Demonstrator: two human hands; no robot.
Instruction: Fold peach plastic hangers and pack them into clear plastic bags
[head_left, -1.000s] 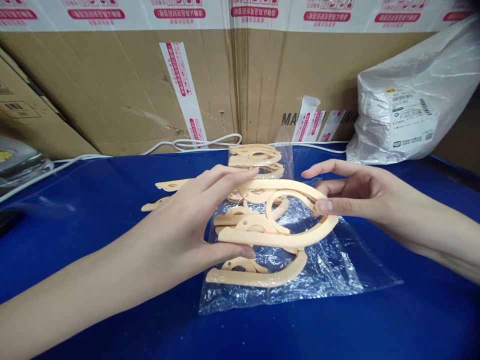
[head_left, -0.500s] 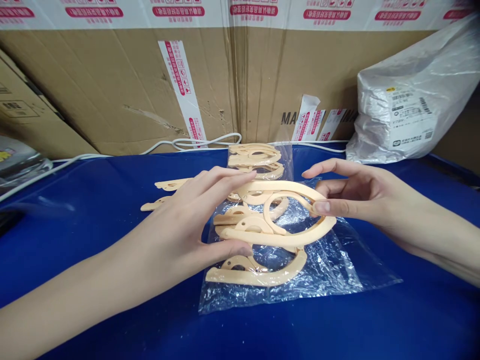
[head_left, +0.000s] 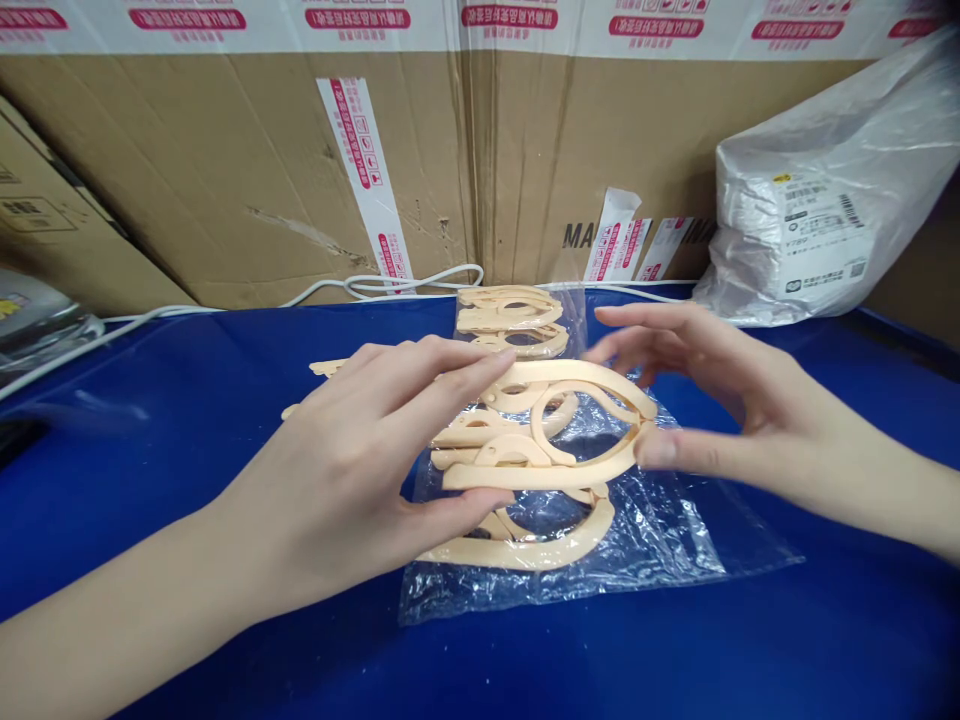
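Observation:
A beige plastic folding hanger (head_left: pixel 559 474), folded so that its two arms curve to a joint at the right, is held between the fingers and thumb of my left hand (head_left: pixel 352 450). My right hand (head_left: pixel 727 390) is at the joint end with its fingers spread; its thumb is close to the lower arm, and I cannot tell whether it touches. Below the held hanger lie more folding hangers (head_left: pixel 540 553) on a clear plastic bag (head_left: pixel 675 530). The tips of other hangers (head_left: pixel 324 368) show past my left hand, which hides the rest of them.
Behind the pile lies a clear bag of folded hangers (head_left: pixel 510 317). A white cable (head_left: pixel 315 290) runs along the foot of the cardboard boxes (head_left: pixel 247 170). On the right stands a white plastic parcel (head_left: pixel 810 200) with a label. The table cover (head_left: pixel 525 670) is blue.
The two arms of the held hanger have come closer together at the right end. My right hand has loosened from the hanger's end, its fingers spreading. My left hand keeps its hold.

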